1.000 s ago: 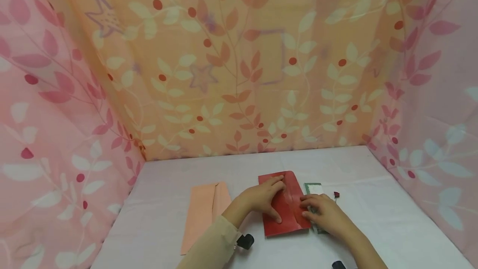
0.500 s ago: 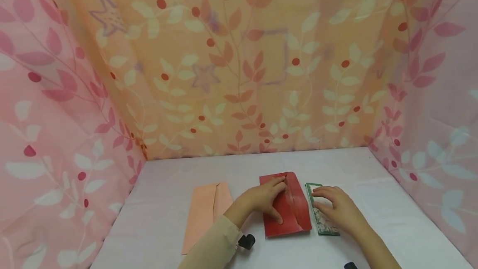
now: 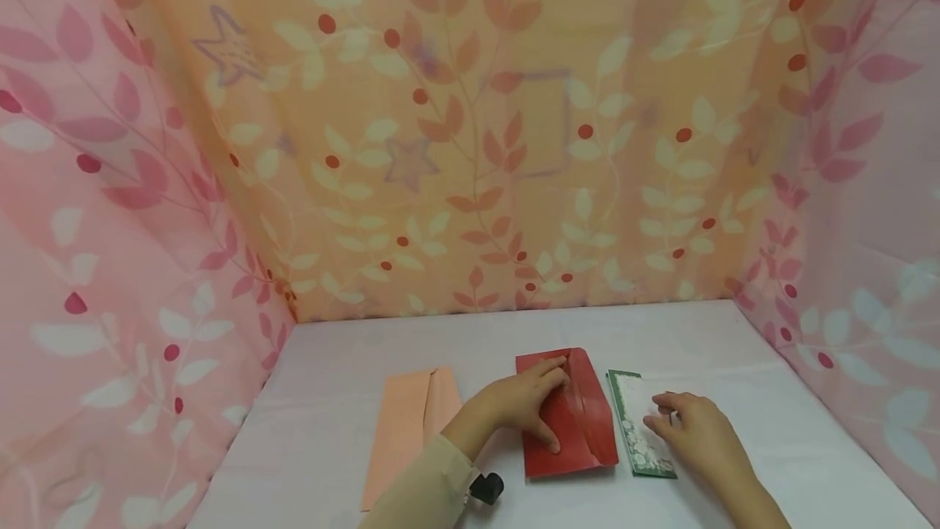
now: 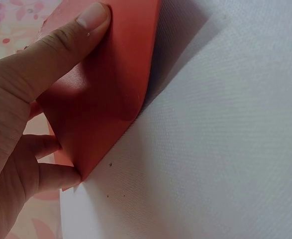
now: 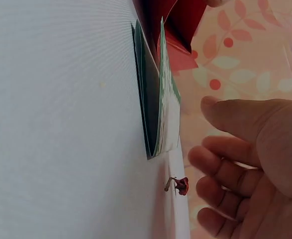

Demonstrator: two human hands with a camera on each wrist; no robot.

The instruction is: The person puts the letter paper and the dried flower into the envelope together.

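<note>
A red envelope [image 3: 573, 439] lies with its flap side up on the white-covered table. My left hand [image 3: 521, 405] grips it, the thumb on its near part and the bent fingers along the flap crease. In the left wrist view, the envelope [image 4: 96, 114] bulges between thumb and fingers. Right of it lies a folded card [image 3: 640, 431] with a green border and pale floral print; the right wrist view shows the card [image 5: 168, 114] standing partly unfolded. My right hand [image 3: 698, 435] hovers beside the card, fingers loosely bent and holding nothing. A small dried red flower [image 5: 182, 186] lies near its fingertips.
A peach envelope [image 3: 396, 435] lies to the left, partly covered by my left forearm. A black wrist-worn device [image 3: 487, 488] sits by the left sleeve. Floral curtains [image 3: 470, 186] enclose the table at the back and both sides.
My right hand has drawn back rightward from the red envelope's edge, across the card, uncovering the card. My left hand keeps its place on the red envelope. The head view has shifted slightly.
</note>
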